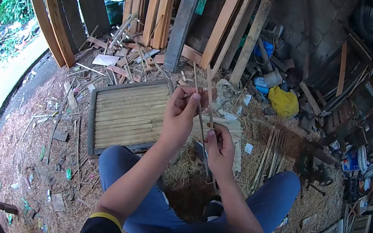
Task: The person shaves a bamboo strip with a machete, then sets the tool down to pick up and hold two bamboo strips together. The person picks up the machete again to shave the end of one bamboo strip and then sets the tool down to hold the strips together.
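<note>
Two thin strips of wood or bamboo stand out in front of me, close together. My left hand (183, 108) is closed, its thumb and fingers pinching the darker strip (201, 126) near its upper part. Lower and to the right, my right hand (220, 152) is closed round the lighter strip (210, 91), its thumb pressed on the lower part. Behind my left forearm lies a framed panel of bamboo slats (127, 116) with a dark wooden border. The lower end of the darker strip points down between my knees.
Long boards (182, 22) lean against the back wall. Wood scraps and shavings cover the ground (34, 140). A yellow bag (283, 101) lies among clutter at the back right. Several thin strips (265, 159) lie right of my right hand. Piled wood fills the right side.
</note>
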### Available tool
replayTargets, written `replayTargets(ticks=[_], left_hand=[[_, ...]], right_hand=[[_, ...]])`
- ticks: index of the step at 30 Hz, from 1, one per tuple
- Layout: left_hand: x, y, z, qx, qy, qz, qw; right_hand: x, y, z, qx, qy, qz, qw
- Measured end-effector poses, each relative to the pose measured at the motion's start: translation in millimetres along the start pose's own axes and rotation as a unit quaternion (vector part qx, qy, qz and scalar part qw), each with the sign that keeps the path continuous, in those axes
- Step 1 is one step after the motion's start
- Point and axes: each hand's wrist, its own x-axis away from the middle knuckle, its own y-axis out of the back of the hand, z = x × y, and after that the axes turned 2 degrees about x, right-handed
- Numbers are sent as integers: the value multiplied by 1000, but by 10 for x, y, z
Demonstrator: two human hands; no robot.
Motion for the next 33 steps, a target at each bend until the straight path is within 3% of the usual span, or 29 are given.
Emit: replayTargets(ticks=[7,13,21,27,33], left_hand=[[15,-57,-34,-9,32,32,999],[20,-71,-19,-9,41,37,998],[-36,-38,4,20,76,88,993],[-86,-52,-82,-73,99,129,984],[-85,-59,-107,-76,121,134,981]], right_hand=[[-18,-35,-59,-29,28,4,999],[4,-69,43,-97,-27,13,995],[2,11,7,-55,-19,26,998],[14,68,-10,-56,-34,34,997],[45,102,12,-89,-53,46,994]])
